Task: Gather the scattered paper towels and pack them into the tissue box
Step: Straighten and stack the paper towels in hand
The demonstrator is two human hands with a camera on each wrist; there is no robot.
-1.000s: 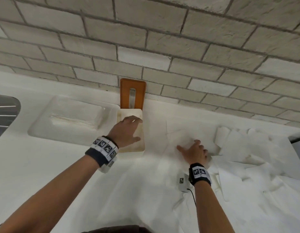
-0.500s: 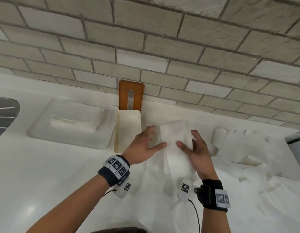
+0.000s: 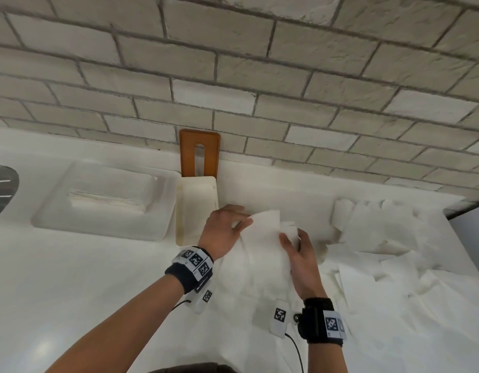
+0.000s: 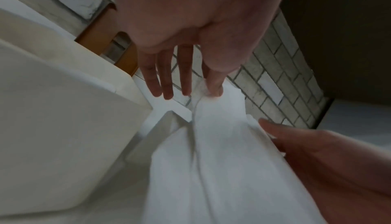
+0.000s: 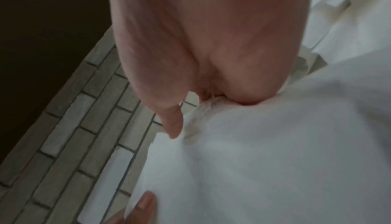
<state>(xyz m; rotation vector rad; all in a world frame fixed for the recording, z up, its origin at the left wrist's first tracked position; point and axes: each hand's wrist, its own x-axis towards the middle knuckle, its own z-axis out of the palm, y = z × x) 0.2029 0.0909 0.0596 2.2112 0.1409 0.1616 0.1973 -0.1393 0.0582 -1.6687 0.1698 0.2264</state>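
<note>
While the tissue box stands beside, both hands' grip pinches one paper towel's edges.

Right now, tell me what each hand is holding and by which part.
Both hold one paper towel: the left hand pinches its upper left edge, and the right hand grips its upper right edge.

White paper towel sheet held up off the counter, crumpled and draped, just at 3 o'clock of the open cream tissue box, box upright and long axis toward the wall; loose towels scattered flat and curled farther at 3 o'clock.
</note>
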